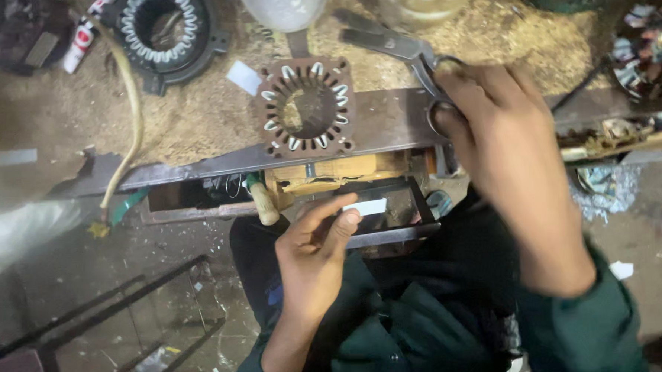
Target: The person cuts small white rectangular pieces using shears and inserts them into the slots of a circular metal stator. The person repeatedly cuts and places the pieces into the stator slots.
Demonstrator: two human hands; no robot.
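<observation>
My left hand (315,250) pinches a small white strip of paper (367,207) between thumb and fingers, held over my lap below the bench edge. My right hand (504,137) reaches onto the workbench (194,117) and grips the ring handles of large metal scissors (388,44), whose blades point up and left. A rust-brown motor stator (307,107) with white slot liners lies flat on the bench, left of the scissors and just beyond my left hand.
A second, dark stator (164,29) sits at the back left beside a cream hose (130,105). A white paper scrap (244,77) lies near it. An open drawer (286,186) with tools hangs under the bench. A metal frame (106,315) stands on the floor.
</observation>
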